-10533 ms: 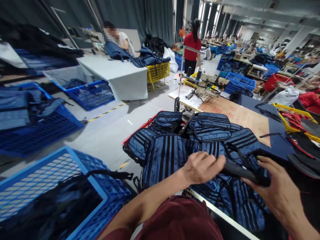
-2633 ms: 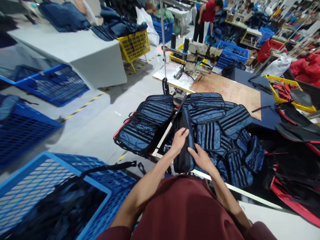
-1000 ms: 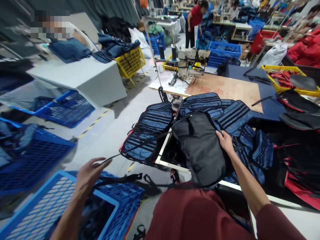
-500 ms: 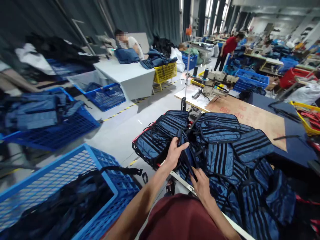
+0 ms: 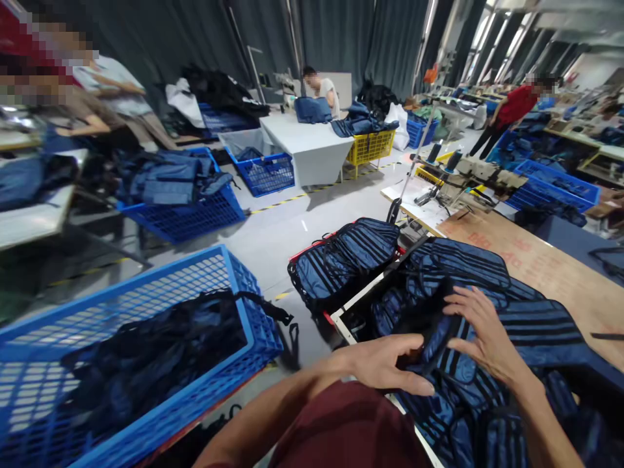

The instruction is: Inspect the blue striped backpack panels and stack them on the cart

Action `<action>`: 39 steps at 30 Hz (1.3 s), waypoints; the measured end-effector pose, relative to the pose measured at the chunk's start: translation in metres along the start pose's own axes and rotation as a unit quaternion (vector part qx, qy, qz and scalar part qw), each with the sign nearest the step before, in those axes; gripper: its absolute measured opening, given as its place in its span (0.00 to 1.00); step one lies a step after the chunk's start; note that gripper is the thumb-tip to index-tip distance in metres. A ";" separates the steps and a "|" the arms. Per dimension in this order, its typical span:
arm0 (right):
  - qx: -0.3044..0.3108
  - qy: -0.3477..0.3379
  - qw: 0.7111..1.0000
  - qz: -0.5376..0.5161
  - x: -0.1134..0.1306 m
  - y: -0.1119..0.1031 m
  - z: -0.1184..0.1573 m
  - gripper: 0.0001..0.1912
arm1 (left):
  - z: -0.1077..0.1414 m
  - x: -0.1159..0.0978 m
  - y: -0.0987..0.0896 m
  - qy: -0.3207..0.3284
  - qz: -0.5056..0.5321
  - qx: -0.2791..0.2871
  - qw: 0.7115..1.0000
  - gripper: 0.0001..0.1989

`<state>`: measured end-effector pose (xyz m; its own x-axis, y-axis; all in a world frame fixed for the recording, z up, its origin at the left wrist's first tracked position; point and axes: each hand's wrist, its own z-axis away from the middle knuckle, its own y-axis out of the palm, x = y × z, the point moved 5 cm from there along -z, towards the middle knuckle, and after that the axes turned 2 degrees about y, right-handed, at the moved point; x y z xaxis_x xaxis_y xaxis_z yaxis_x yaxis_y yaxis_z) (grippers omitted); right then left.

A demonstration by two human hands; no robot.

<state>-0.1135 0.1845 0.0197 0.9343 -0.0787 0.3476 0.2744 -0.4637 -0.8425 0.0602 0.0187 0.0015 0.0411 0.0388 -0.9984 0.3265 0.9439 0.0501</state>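
A dark blue and black fabric piece (image 5: 436, 335) is between my two hands, above the striped pieces. My left hand (image 5: 390, 365) is at its near left edge, thumb and fingers spread apart. My right hand (image 5: 480, 331) has its curved fingers and thumb around the piece's right edge. Under and beyond them lies a pile of blue quilted pieces with black stripes (image 5: 536, 328). More striped pieces (image 5: 348, 257) lie in a red-rimmed container left of the pale frame rail (image 5: 361, 296).
A blue crate (image 5: 146, 286) with dark fabric stands at the left. Beyond are a sewing machine (image 5: 492, 182), a wooden tabletop (image 5: 541, 260), a white table (image 5: 312, 140) and a yellow basket (image 5: 373, 148). Several people are around, one in a red shirt (image 5: 517, 106).
The view has swung left. My hands have moved right over the striped pile, and the dark piece has come with them. My left hand's fingers are now spread beside it.
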 end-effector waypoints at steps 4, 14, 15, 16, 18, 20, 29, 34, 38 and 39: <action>0.106 0.078 0.990 -0.056 -0.003 -0.006 0.016 0.25 | 0.035 0.012 -0.018 -0.045 -0.028 -0.007 0.999 0.19; 0.233 0.260 0.872 -0.344 0.042 0.060 0.045 0.17 | 0.103 0.019 -0.108 -0.077 -0.284 -0.284 0.913 0.13; 0.211 0.264 0.882 -0.328 0.043 0.064 0.041 0.17 | 0.107 0.019 -0.112 -0.074 -0.304 -0.299 0.902 0.13; 0.191 0.261 0.896 -0.306 0.042 0.067 0.035 0.18 | 0.109 0.019 -0.115 -0.071 -0.323 -0.314 0.890 0.14; 0.143 0.239 0.928 -0.246 0.038 0.070 0.022 0.20 | 0.112 0.020 -0.116 -0.060 -0.364 -0.342 0.864 0.15; 0.072 0.203 0.963 -0.161 0.029 0.068 0.010 0.20 | 0.112 0.022 -0.113 -0.050 -0.408 -0.362 0.837 0.14; -0.183 -0.053 0.959 0.210 0.034 0.039 -0.016 0.11 | 0.150 0.011 -0.129 0.051 -0.454 -0.450 0.767 0.11; -0.103 -0.041 0.985 0.134 0.072 0.036 -0.048 0.17 | 0.156 -0.012 -0.117 0.081 -0.398 -0.491 0.771 0.11; 0.002 -0.099 0.995 0.024 0.106 0.068 -0.058 0.18 | 0.128 -0.031 -0.085 0.098 -0.454 -0.413 0.784 0.09; 0.011 -0.098 0.995 -0.006 0.107 0.074 -0.056 0.17 | 0.123 -0.032 -0.082 0.096 -0.455 -0.396 0.792 0.09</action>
<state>-0.0064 0.0928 0.0176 0.9568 0.1006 0.2727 0.2885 -0.4435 -0.8486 0.1482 -0.1007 0.0329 -0.0409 -0.7988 -0.6002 -0.5592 0.5161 -0.6488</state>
